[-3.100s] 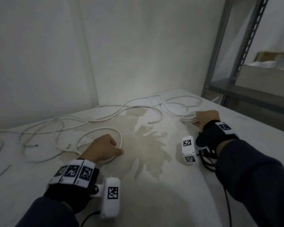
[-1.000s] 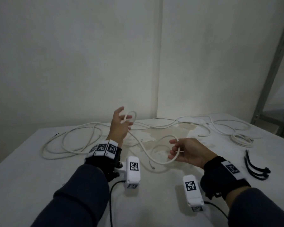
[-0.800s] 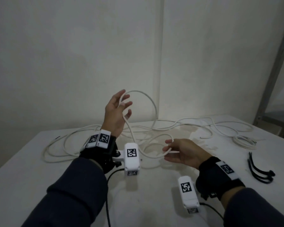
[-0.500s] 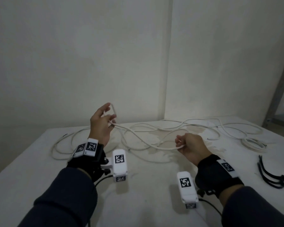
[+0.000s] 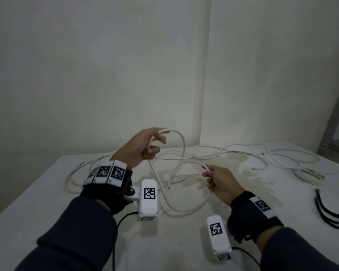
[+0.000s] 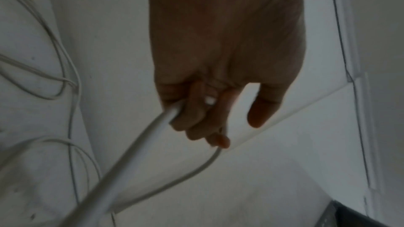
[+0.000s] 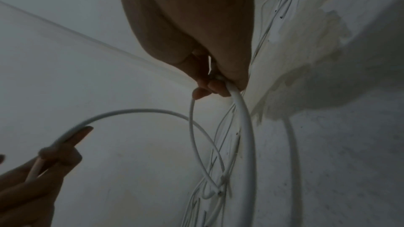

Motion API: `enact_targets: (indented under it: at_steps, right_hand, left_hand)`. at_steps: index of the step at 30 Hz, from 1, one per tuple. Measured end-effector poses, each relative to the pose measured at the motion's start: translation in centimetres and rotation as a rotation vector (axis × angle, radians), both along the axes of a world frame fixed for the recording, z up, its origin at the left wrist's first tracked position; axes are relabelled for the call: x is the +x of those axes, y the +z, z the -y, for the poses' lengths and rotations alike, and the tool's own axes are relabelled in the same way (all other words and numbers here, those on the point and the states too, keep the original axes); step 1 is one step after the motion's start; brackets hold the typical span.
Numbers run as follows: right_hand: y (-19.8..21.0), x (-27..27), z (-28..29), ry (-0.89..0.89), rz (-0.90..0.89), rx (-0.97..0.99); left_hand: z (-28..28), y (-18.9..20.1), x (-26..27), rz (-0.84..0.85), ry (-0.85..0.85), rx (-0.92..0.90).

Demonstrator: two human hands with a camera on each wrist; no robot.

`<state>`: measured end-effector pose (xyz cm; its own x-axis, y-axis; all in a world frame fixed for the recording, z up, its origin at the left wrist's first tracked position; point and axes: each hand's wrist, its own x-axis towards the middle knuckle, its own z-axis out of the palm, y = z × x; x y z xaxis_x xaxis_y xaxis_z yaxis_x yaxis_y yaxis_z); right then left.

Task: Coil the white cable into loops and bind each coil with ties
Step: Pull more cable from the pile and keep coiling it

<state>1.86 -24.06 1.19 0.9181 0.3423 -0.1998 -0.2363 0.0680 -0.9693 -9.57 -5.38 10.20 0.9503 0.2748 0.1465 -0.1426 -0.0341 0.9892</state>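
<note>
- While both of my hands are up above the bench (image 5: 47, 202), my left hand (image 5: 137, 147) is the higher one, and its fingers (image 6: 196, 110) are curled around the white cable (image 5: 181, 142).
- From those fingers the cable goes up in a round loop, then drops down to the bench.
- My right hand (image 5: 221, 182) is lower and closer to me, and its fingers (image 7: 215, 86) pinch the same cable tight.
- Below my right hand the cable hangs in a soft curve that reaches the bench between my two wrists.
- One loose end (image 5: 169, 187) of the cable hangs between my hands, just above the bench.
- Most of the cable lies in big messy bends on the bench, from the far left side to the far right side.
- A small coil (image 5: 309, 176) of cable that is already wound lies on the bench at the far right.
- Some black ties (image 5: 329, 210) lie together on the bench near the right edge, closer to me than the small coil and well apart from my hands.
- A pale brown stain (image 5: 241, 159) marks the middle of the bench under the cable.
- A grey metal post (image 5: 337, 122) stands at the right, beside the wall.
</note>
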Motion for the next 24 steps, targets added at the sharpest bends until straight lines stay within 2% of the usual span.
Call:
enact_targets:
  at_steps: [2, 3, 5, 11, 15, 17, 20, 22, 24]
  right_hand:
    - [0.4, 0.1, 0.2, -0.020, -0.011, 0.017]
    - [0.5, 0.1, 0.3, -0.039, -0.027, 0.030]
    - [0.8, 0.1, 0.6, -0.074, -0.066, 0.050]
    - [1.1, 0.1, 1.0, -0.071, -0.089, 0.120]
    - [1.0, 0.1, 1.0, -0.083, -0.063, 0.141]
    - [0.6, 0.3, 0.9, -0.100, -0.093, 0.179]
    - [0.1, 0.6, 0.6, -0.152, -0.127, 0.247]
    - [-0.3, 1.0, 0.5, -0.196, -0.115, 0.238]
    - [-0.5, 1.1, 0.4, -0.207, -0.103, 0.218]
  left_hand:
    - [0.4, 0.1, 0.1, -0.075, 0.027, 0.203]
    - [0.6, 0.0, 0.2, -0.047, 0.054, 0.282]
    - [0.9, 0.1, 0.4, 0.074, 0.104, 0.275]
    - [0.0, 2.2, 0.2, 0.433, 0.181, -0.319]
    - [-1.6, 2.0, -0.4, 0.558, 0.193, -0.488]
    - [-2.7, 0.8, -0.4, 0.531, 0.269, -0.555]
    - [-5.0, -2.4, -0.9, 0.369, 0.468, -0.581]
    - [-6.4, -4.9, -1.5, 0.228, 0.583, -0.545]
    - [-7.1, -6.6, -2.0, 0.083, 0.618, -0.453]
